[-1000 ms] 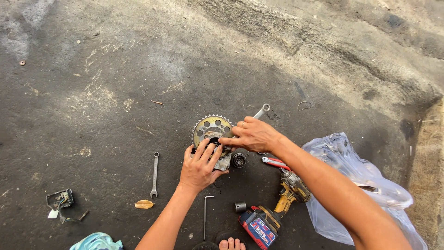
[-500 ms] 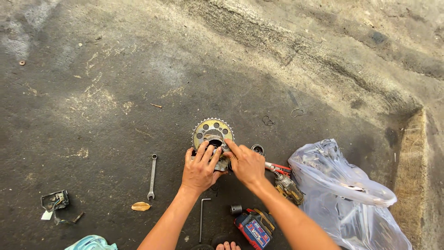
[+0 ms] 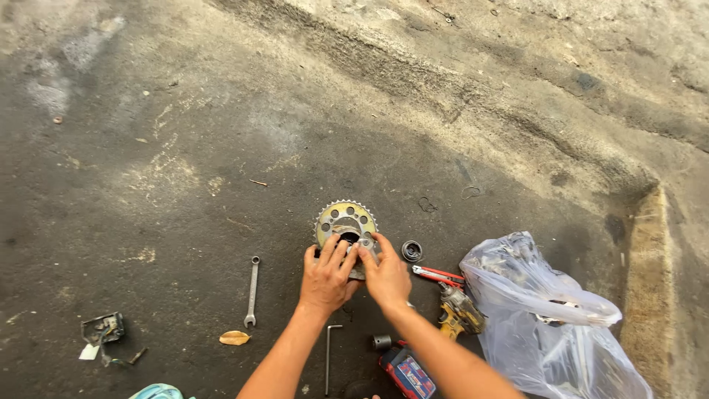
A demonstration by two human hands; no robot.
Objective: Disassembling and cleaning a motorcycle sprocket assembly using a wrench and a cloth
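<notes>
Concrete floor (image 3: 185,148), dark and stained, carries everything shown. A clear plastic bag (image 3: 539,325), crumpled, lies well to the right of the fingers, beside a raised kerb (image 3: 650,281) at the floor's edge.

The left hand (image 3: 325,277) and right hand (image 3: 388,277) rest side by side, thumbs nearly touching. Their fingers (image 3: 336,251) reach forward onto a toothed sprocket (image 3: 345,219), a brass-coloured ring with round holes that lies flat on the floor just beyond the fingertips. Both sets of fingers are bent and pressed together on the grey hub piece at the sprocket's near edge; the left fingers cover its left side, the right fingers its right. How firm the grip is cannot be told.

A yellow and black power tool (image 3: 458,310) lies to the right of the right wrist, near the bag. A red and blue battery pack (image 3: 406,373) sits under the right forearm. A combination spanner (image 3: 252,292) lies to the left of the left hand, well apart from it. A red-handled tool (image 3: 439,275) lies just right of the right hand. A hex key (image 3: 329,355) lies between the two forearms. A black round bearing (image 3: 411,250) sits just right of the right fingertips. A small socket (image 3: 381,342) lies below the wrists. A dry leaf (image 3: 234,338) lies near the spanner's lower end.
</notes>
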